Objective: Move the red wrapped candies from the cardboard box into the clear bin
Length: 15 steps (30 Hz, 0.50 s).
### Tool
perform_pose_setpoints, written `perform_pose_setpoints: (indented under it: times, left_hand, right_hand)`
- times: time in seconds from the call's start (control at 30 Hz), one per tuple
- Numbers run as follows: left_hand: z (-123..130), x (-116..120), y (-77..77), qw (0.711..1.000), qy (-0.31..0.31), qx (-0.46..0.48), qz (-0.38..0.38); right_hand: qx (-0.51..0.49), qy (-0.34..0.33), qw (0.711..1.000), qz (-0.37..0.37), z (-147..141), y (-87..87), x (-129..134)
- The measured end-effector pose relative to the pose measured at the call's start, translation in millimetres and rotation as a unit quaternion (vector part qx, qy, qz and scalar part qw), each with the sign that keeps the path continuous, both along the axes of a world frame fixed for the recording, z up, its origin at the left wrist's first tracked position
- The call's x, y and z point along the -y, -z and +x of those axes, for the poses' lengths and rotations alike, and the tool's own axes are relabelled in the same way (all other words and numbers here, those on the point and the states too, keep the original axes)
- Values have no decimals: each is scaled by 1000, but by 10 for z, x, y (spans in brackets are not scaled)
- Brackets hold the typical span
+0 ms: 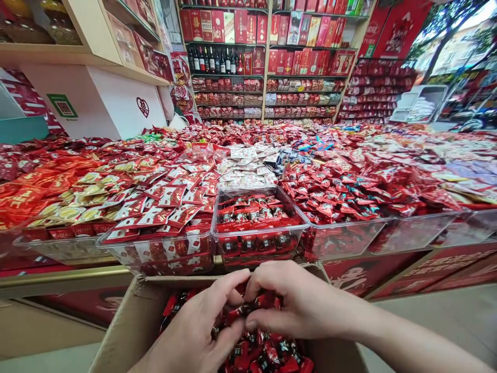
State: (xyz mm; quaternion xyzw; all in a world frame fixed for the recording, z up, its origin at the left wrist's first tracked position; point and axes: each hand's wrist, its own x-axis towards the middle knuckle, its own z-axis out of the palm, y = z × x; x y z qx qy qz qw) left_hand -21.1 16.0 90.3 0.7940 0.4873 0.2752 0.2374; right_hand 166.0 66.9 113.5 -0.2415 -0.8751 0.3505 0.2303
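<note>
Both hands are inside an open cardboard box [116, 326] that holds many small candies [267, 347] in shiny red and black wrappers. My left hand [202, 321] has its fingers curled, with thumb and index finger closed around a wrapped candy. Against it, my right hand [287, 300] bends its thumb and fingers round red-wrapped candy [267, 300] from the other side. The fingertips almost meet and partly hide what lies between them. Just beyond the box stands a clear plastic bin [260, 235] with rows of similar red and black candies [252, 215].
Left of that bin, another clear bin [155, 254] is heaped with red and white packets [171, 199]. A bin [345, 235] of red packets [330, 191] sits to the right. White packets [248, 163] lie behind. Shelves [267, 67] with boxes and bottles line the back.
</note>
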Motion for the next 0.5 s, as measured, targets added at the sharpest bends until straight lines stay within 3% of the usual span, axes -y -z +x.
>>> perform_pose_setpoints:
  times: [0.1, 0.23, 0.37, 0.5]
  left_hand:
    - [-97, -96, -95, 997, -50, -6, 62]
    - [-297, -282, -82, 983, -112, -25, 146]
    - [-430, -476, 19, 974, -92, -79, 192]
    - [-473, -615, 85, 960, -58, -131, 241]
  right_hand:
    - [-72, 53, 996, -8, 45, -174, -206]
    - [-164, 110, 973, -116, 67, -360, -652]
    - [-131, 138, 970, -152, -33, -453, -1060]
    - [-79, 125, 977, -155, -180, -411, -1326]
